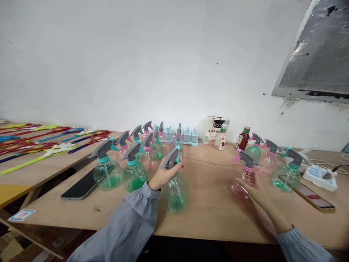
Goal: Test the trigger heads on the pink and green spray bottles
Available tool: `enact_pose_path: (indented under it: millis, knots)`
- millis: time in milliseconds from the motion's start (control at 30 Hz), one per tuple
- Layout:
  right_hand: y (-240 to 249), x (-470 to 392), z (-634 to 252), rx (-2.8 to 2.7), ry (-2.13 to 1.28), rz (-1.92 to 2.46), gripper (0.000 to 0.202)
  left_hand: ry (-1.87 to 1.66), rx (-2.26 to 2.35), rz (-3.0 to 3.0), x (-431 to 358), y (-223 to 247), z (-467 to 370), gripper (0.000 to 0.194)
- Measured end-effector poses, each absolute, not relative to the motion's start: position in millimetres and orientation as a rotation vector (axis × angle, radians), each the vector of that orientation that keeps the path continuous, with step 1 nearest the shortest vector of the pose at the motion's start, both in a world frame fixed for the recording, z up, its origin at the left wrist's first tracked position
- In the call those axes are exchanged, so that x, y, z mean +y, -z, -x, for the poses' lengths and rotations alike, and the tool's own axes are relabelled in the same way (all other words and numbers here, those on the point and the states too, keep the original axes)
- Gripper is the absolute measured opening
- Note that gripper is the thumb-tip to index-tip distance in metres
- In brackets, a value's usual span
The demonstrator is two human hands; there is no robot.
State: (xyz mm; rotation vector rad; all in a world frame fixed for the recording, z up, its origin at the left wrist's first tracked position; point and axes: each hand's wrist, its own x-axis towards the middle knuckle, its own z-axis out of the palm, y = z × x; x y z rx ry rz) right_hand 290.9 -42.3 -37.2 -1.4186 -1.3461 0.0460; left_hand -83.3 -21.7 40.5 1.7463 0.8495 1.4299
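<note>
My left hand (167,174) is wrapped round the neck of a green spray bottle (176,198) with a grey and teal trigger head, near the table's front edge. On the right, my right hand (257,193) grips a pink spray bottle (240,191) just below its pink collar, hiding part of its body. Left of my left hand stand several more spray bottles, among them a green spray bottle (135,178) and a pink spray bottle (122,154). Another green spray bottle (286,178) stands beyond my right hand, near a pink spray bottle (267,163).
A dark phone (79,187) lies at the left, another phone (316,198) at the right by a white power strip (320,177). At the back are a paper bag (211,133), a dark red bottle (243,137) and a light blue rack (191,136). Colourful strips cover the left table.
</note>
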Motion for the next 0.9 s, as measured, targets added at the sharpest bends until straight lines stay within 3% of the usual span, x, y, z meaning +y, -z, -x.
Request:
enact_pose_path:
  millis: [100, 367, 533, 667, 900]
  knots:
    - [29.9, -25.7, -270.3, -1.381, -0.127, 1.403, 0.073, -1.321, 0.773, -1.797, -23.0, -39.6, 82.7, 0.028]
    - [58.1, -0.3, -268.9, -1.376, -0.268, 1.356, 0.084, -1.465, 0.79, -1.727, -23.3, -35.8, 83.2, 0.029]
    - [65.0, 0.5, -273.6, -1.332, -0.257, 1.389, 0.081, -1.723, 0.897, -1.645, -18.7, -33.2, 86.9, 0.027]
    - [65.0, -0.7, -272.8, -1.319, -0.264, 1.375, 0.082, -1.561, 0.835, -1.706, -18.6, -31.6, 87.7, 0.026]
    - [66.7, -0.2, -274.6, -1.366, -0.191, 1.368, 0.081, -1.606, 0.839, -1.73, -25.5, -35.6, 90.3, 0.029]
